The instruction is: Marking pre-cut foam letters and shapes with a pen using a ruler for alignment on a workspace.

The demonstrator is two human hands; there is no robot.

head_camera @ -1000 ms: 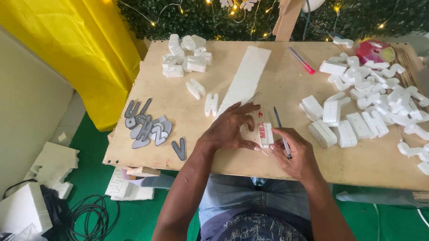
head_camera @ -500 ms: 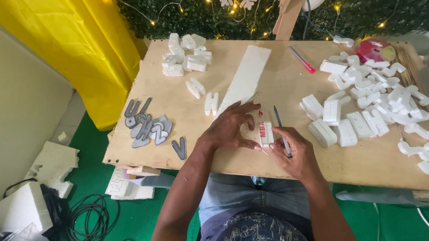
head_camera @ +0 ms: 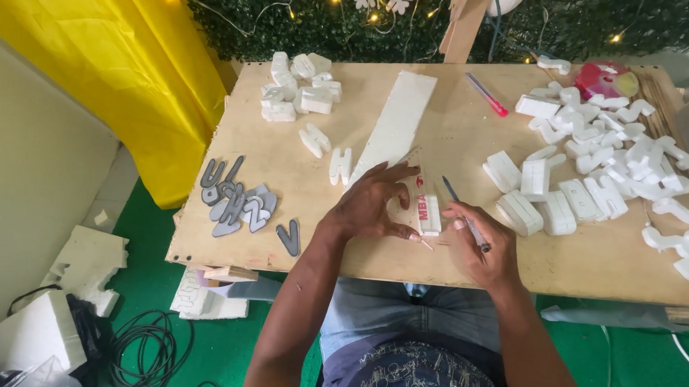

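— What has changed at the worktop (head_camera: 298, 215)?
— Nothing: the left hand (head_camera: 371, 206) still presses the foam block (head_camera: 429, 213) flat, fingers spread. The right hand (head_camera: 480, 248) stays clamped on a pen (head_camera: 466, 221) beside it.

white foam block (head_camera: 429, 213) with red marks, grey letters (head_camera: 237, 205), yellow curtain (head_camera: 112, 63)

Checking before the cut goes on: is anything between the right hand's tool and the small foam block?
Nothing visible. The right hand holds a thin blade-like tool just right of the small foam block, with bare tabletop between. The left hand steadies the block from its other side.
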